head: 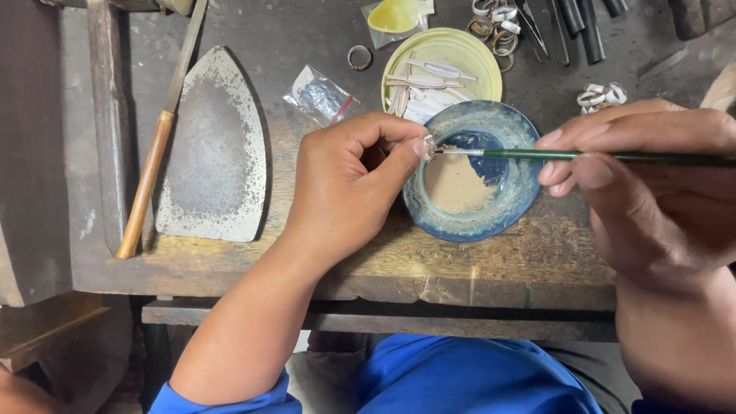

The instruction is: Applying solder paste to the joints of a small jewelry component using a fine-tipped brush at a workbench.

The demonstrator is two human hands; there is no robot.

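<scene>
Left hand (349,188) pinched a small silvery metal ring (431,146) at its fingertips, over the blue glazed ceramic dish (521,195), catching drips. Right hand (644,184) gripped a thin green-handled brush (567,156), tip touching the ring.

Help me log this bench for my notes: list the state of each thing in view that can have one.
Left hand: pinching a small silvery ring over the dish.
Right hand: holding a thin green-handled brush, tip at the ring.
Round blue glazed dish: upright, tan powder inside.
Pale yellow round lid: holds white slivers.
Small clear plastic bag: lying crumpled.
</scene>
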